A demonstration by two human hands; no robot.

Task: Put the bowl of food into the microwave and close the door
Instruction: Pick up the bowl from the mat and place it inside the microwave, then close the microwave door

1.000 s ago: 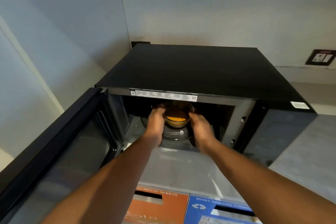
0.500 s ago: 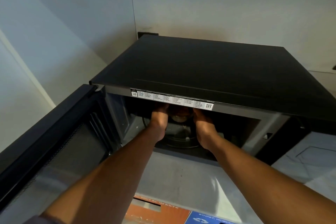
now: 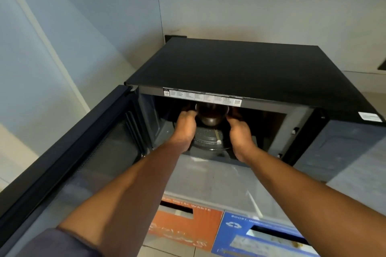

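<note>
A black microwave [image 3: 246, 69] stands on a grey counter with its door [image 3: 69, 152] swung wide open to the left. Deep inside the cavity is the bowl [image 3: 211, 116], dark in the shadow; its food is hidden under the microwave's top edge. The bowl is over the glass turntable [image 3: 208, 142]; whether it rests on it I cannot tell. My left hand [image 3: 184, 127] grips the bowl's left side and my right hand [image 3: 240, 131] grips its right side, fingertips hidden in the dark.
The counter's bare strip [image 3: 208, 177] lies in front of the microwave. Below the counter edge stand an orange waste bin [image 3: 188, 229] and a blue recycling bin [image 3: 261, 236]. A wall corner rises behind and to the left; a wall socket [image 3: 382, 67] sits at the right edge.
Both hands have carried the bowl from the cavity's mouth deeper inside, so the orange food has gone out of sight under the top edge. The camera has shifted slightly.
</note>
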